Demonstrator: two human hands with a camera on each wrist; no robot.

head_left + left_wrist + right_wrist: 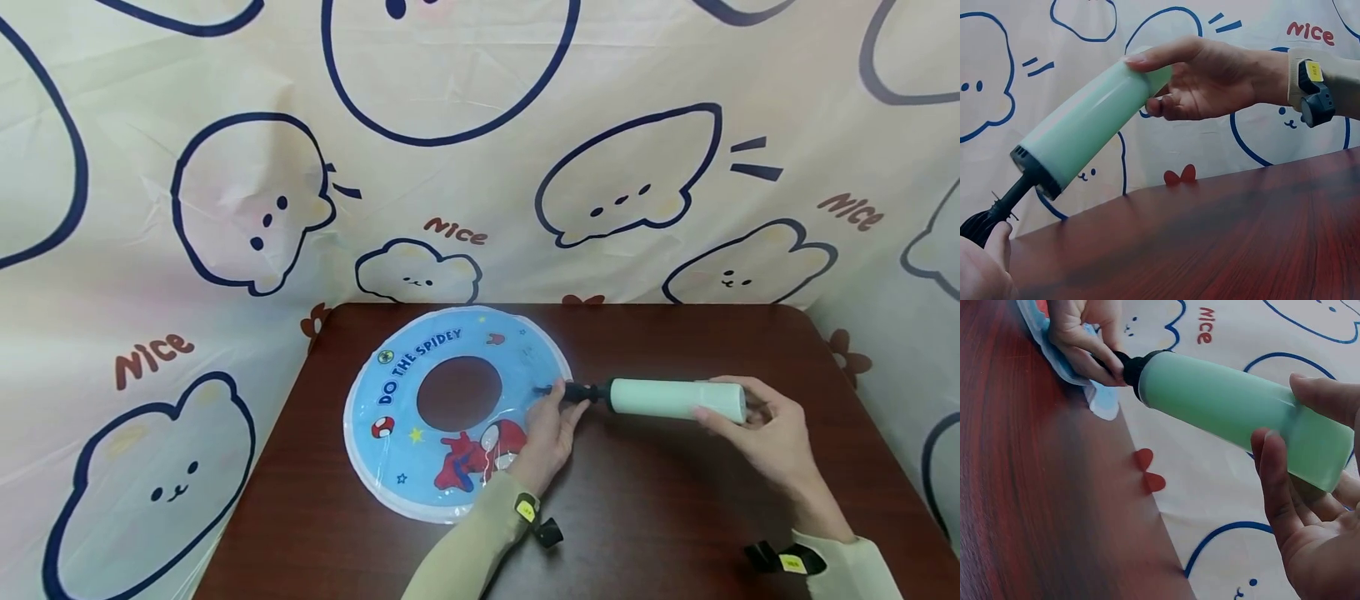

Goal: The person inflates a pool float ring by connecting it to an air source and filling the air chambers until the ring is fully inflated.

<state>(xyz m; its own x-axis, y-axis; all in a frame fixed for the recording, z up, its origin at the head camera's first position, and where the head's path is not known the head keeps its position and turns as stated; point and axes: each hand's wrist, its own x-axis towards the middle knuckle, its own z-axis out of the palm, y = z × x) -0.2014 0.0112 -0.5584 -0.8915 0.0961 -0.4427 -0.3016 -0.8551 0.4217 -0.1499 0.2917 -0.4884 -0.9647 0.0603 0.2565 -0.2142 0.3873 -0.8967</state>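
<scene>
A blue swim ring (513, 354) with "DO THE SPIDEY" lettering and a red cartoon figure lies on the table. My left hand (550, 437), over the ring's right side, pinches the black end of a hand pump (648, 397). The pump's mint-green barrel (1088, 119) points to the right in the head view. Its far end is held between the thumb and fingers of my right hand (772, 429). In the right wrist view, the black neck (1135, 372) runs into the left hand's fingers. The pump's tip is partly hidden there, and I cannot tell whether it sits in a valve.
The dark brown wooden table (675, 517) extends in front of and right of the ring. Behind and beside it hangs a pale curtain (450, 183) with navy-outlined cartoon animals and "Nice" lettering. Each sleeve carries a strapped black wrist camera (547, 533).
</scene>
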